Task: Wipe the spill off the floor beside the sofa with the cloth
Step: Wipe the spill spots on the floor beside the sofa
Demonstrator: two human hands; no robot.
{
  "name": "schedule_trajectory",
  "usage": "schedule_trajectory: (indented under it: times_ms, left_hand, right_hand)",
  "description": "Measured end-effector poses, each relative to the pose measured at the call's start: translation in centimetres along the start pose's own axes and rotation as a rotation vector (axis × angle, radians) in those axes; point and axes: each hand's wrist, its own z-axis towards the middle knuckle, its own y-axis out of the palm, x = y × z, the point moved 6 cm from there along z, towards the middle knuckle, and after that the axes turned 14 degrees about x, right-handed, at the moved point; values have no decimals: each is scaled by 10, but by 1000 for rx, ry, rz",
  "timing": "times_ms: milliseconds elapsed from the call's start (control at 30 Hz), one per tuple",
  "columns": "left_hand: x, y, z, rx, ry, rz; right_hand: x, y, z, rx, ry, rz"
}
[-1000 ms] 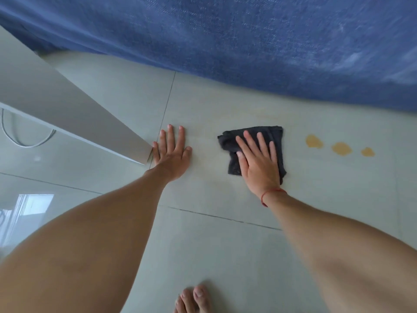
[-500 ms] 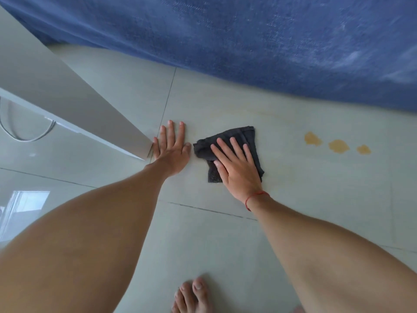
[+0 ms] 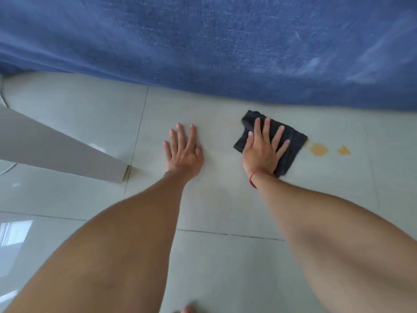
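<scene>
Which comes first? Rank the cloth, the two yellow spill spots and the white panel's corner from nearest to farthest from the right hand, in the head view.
1. Cloth: flat on the floor, directly under the right hand.
2. Larger spot: just right of the cloth's edge.
3. Smaller spot: further right.
4. Panel corner: far left, beyond the left hand.

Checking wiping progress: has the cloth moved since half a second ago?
Yes. The cloth under the right hand slid right, away from the planted left hand, and now reaches the orange spots.
</scene>
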Motion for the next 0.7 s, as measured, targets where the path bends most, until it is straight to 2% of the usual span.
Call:
schedule_trajectory:
  times_ms: [67, 200, 333, 500, 700]
  left_hand:
    - [-1, 6, 3, 11, -5, 63]
    - [-6, 3, 7, -58, -1, 85]
    - [-3, -4, 5, -95, 14, 67]
    - [-47, -32, 8, 7, -85, 123]
    - [-68, -25, 8, -54, -80, 149]
  right_hand:
    - [-28, 8, -2, 11, -115, -3]
    - [-59, 15, -29, -71, -413, 60]
    - [-14, -2, -53, -132, -659, 71]
    - [47, -21, -34, -122, -495, -12]
    - [6, -1, -13, -36, -129, -3]
